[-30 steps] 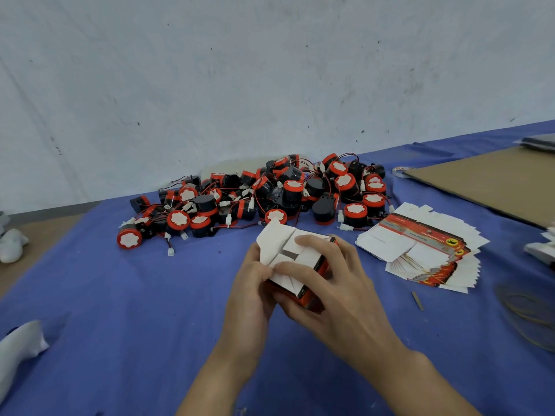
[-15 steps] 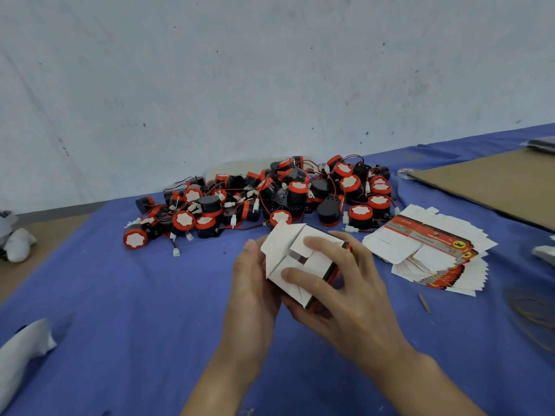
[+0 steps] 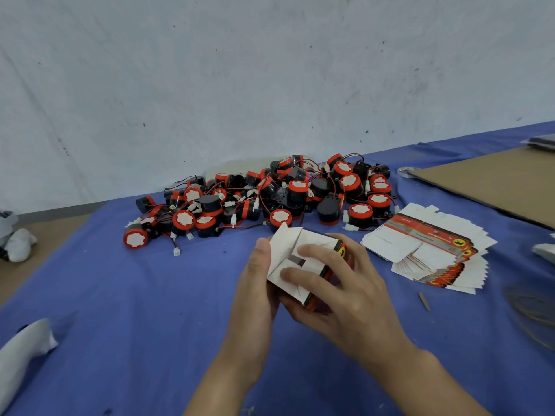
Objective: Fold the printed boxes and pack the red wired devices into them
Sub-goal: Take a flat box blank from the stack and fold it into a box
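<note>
Both hands hold a half-folded printed box [image 3: 292, 250] above the blue table, its white end flaps facing me and its red and black printed side turned right. My left hand [image 3: 255, 283] grips the box's left side. My right hand [image 3: 342, 283] wraps round it from the right, with two fingers pressing on the white flaps. Behind the box lies a heap of red and black wired devices [image 3: 270, 196] with white connectors. A fanned stack of flat printed boxes [image 3: 432, 250] lies to the right of my hands.
A brown cardboard sheet [image 3: 492, 181] lies at the far right with a tape roll [image 3: 407, 171] at its corner. Rubber bands [image 3: 531, 307] and a small brown strip [image 3: 425, 301] lie right of the stack. White cloth bundles [image 3: 21, 355] sit at the left edge.
The box has tilted so its flaps face me more, and my right fingers have shifted across the white flaps. Both hands keep their hold.
</note>
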The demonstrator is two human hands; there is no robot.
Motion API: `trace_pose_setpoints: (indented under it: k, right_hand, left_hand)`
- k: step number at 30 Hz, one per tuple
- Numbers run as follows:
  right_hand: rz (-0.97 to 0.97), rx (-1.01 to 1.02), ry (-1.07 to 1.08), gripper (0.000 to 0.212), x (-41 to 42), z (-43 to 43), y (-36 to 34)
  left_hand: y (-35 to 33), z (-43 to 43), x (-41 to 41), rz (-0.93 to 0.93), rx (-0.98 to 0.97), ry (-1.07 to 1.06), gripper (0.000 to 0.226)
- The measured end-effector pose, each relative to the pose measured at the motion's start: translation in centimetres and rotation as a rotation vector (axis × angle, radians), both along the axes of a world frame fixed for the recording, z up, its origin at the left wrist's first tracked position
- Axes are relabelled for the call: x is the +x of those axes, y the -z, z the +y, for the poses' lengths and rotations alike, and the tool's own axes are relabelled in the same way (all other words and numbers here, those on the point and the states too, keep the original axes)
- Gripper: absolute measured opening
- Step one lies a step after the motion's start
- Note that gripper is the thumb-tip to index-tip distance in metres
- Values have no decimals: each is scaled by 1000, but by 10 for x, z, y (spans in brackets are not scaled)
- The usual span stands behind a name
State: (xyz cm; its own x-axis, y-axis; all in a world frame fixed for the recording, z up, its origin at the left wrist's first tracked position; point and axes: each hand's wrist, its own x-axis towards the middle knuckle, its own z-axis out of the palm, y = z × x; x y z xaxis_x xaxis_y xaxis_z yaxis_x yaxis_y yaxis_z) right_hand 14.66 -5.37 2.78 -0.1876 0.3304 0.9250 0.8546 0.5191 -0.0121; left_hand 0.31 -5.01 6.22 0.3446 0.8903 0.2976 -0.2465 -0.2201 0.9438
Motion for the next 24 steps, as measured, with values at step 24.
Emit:
trace_pose_setpoints:
  k: [24]
  right_hand:
    - [29,-124,-35,25,1,-3,1]
  left_hand:
    - [2,-2,3,28,133,-107,35]
